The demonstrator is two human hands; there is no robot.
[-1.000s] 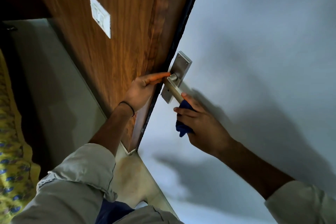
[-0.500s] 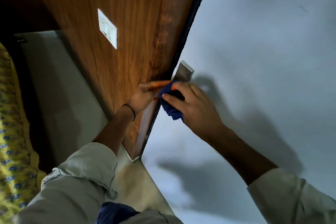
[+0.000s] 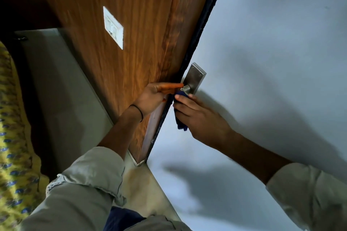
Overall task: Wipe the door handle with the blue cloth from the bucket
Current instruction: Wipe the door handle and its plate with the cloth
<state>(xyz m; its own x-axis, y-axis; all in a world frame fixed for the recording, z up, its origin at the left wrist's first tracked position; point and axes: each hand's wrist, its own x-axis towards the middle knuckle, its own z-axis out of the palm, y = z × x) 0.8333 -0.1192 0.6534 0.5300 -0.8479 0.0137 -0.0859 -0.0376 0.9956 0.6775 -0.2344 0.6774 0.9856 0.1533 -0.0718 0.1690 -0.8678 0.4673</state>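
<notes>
The right hand [image 3: 202, 118] has its grip closed around the blue cloth [image 3: 181, 122], pressing it over the lever of the door handle [image 3: 193, 80]. The left hand [image 3: 155, 96] lies open-fingered against the wooden door [image 3: 122, 24], forefinger reaching the door's edge beside the handle plate.

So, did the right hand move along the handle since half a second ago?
Yes. The right hand with the blue cloth slid down from the metal backplate, uncovering it.

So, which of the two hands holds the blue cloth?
The right hand grips the blue cloth at the door handle; the left hand only rests on the door edge.
</notes>
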